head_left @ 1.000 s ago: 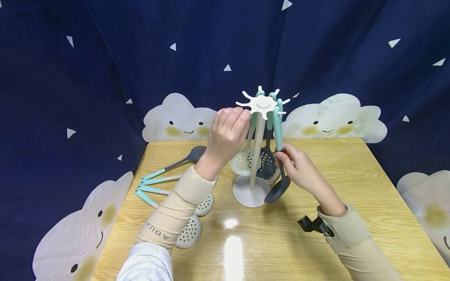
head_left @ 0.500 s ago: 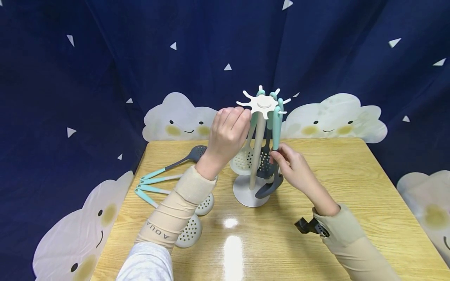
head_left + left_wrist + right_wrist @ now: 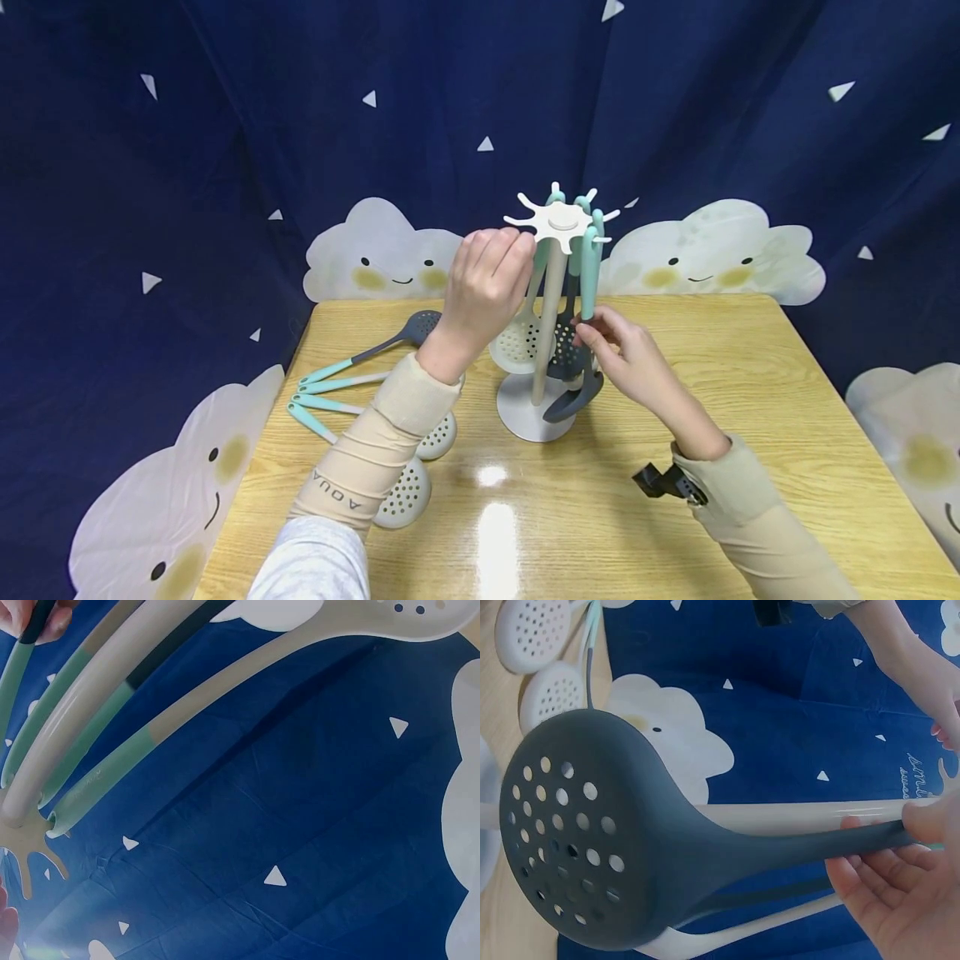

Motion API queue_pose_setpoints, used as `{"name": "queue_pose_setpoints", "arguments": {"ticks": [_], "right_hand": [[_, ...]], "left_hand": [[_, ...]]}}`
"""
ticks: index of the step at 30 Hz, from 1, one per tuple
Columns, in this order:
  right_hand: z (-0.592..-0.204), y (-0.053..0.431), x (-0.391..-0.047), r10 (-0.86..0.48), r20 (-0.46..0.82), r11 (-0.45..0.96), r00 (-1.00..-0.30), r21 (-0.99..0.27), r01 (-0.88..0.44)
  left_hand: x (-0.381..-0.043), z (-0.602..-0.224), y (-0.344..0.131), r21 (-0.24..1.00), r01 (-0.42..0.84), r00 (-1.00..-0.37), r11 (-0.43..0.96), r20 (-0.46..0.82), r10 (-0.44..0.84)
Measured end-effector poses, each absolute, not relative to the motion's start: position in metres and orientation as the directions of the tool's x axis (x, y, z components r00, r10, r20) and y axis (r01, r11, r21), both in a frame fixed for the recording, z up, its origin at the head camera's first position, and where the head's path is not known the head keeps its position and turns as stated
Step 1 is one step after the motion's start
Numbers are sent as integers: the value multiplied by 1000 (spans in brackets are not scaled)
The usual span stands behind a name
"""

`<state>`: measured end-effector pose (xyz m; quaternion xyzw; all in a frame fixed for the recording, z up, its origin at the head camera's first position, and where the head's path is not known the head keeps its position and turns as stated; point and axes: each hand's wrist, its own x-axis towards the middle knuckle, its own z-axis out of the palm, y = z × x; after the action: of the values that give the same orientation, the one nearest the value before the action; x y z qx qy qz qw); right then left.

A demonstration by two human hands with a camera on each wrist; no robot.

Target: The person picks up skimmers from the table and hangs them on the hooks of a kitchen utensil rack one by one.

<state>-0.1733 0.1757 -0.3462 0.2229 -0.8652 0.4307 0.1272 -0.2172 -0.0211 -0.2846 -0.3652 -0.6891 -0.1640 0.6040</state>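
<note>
My right hand (image 3: 626,346) pinches the dark shaft of a slotted skimmer (image 3: 592,825), just below its mint handle (image 3: 590,279). The skimmer's handle hangs at a right-hand hook of the white utensil stand (image 3: 551,317), its perforated head turned in over the stand's round base (image 3: 517,412). My left hand (image 3: 487,279) is at the left front of the stand's hooked top (image 3: 561,223), fingers curled at its edge, their tips hidden in the head view. Behind the pole hang a cream slotted utensil (image 3: 517,343) and a dark slotted utensil (image 3: 564,346).
On the wooden table (image 3: 675,533), several mint-handled utensils lie fanned out at the left, among them a dark skimmer (image 3: 420,327) and a cream skimmer (image 3: 405,496). My left forearm (image 3: 375,454) passes over them. A blue curtain (image 3: 420,108) stands behind the table.
The skimmer in my right hand has turned, its head swinging left over the base, and that hand has shifted slightly left. My left hand has stayed at the stand's top.
</note>
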Motion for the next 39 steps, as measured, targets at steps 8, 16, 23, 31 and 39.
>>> {"name": "queue_pose_setpoints", "arguments": {"ticks": [8, 16, 23, 31, 39], "right_hand": [[-328, 185, -174, -254, 535, 593, -806, -572, -567], [-295, 189, -186, -186, 855, 703, -483, -227, -674], [-273, 186, -197, -235, 914, 744, -332, -50, -666], [-264, 181, -210, -280, 919, 747, -278, 27, -664], [-262, 180, -217, -302, 922, 740, -241, 67, -669]], "left_hand": [[-217, -284, -21, -219, 702, 1, 677, 952, 306], [-217, -283, -21, -221, 700, 5, 679, 952, 305], [-216, -284, -21, -222, 700, 4, 679, 952, 307], [-216, -283, -22, -227, 691, 1, 686, 950, 313], [-216, -283, -22, -227, 688, 5, 690, 951, 308]]}}
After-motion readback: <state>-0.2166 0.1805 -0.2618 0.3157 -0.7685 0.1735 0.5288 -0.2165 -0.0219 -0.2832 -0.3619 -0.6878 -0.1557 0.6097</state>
